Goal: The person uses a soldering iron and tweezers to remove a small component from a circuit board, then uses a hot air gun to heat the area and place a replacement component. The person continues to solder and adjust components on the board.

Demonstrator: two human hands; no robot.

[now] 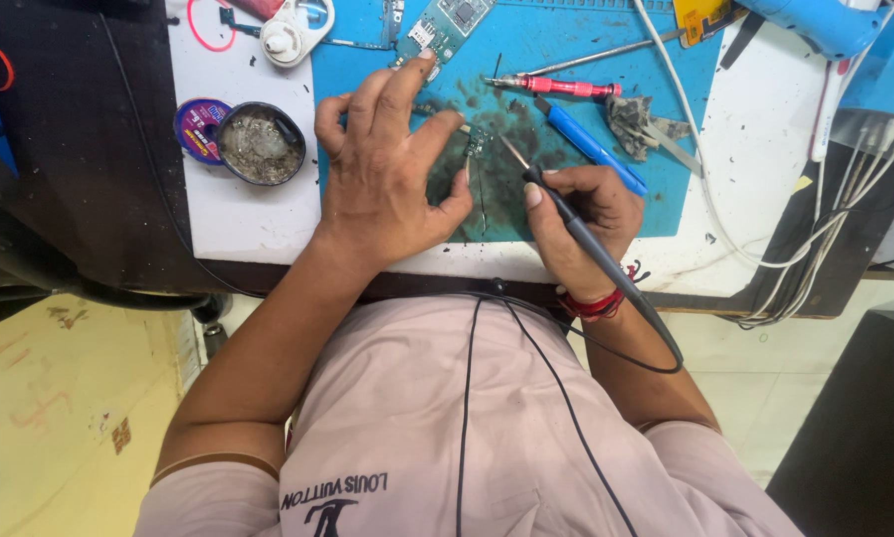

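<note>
On the white workbench, a blue work mat is taking up most of the middle, its centre blotched dark and its near edge running just ahead of the person's wrists. The left hand is lying spread and mostly open over the stained patch, fingers fanned toward the far side, thumb tip pressing beside a small green circuit board to pin it down. The right hand is curling closed around a dark soldering iron, gripping it like a pen; its long axis is slanting from the wrist up and leftward, the tip pointing at the little board and sitting just beside it. Open mat is showing between the hands and to the right. Farther off, a red screwdriver, a blue pen-shaped tool and a round tin are lying well apart from the board.
</note>
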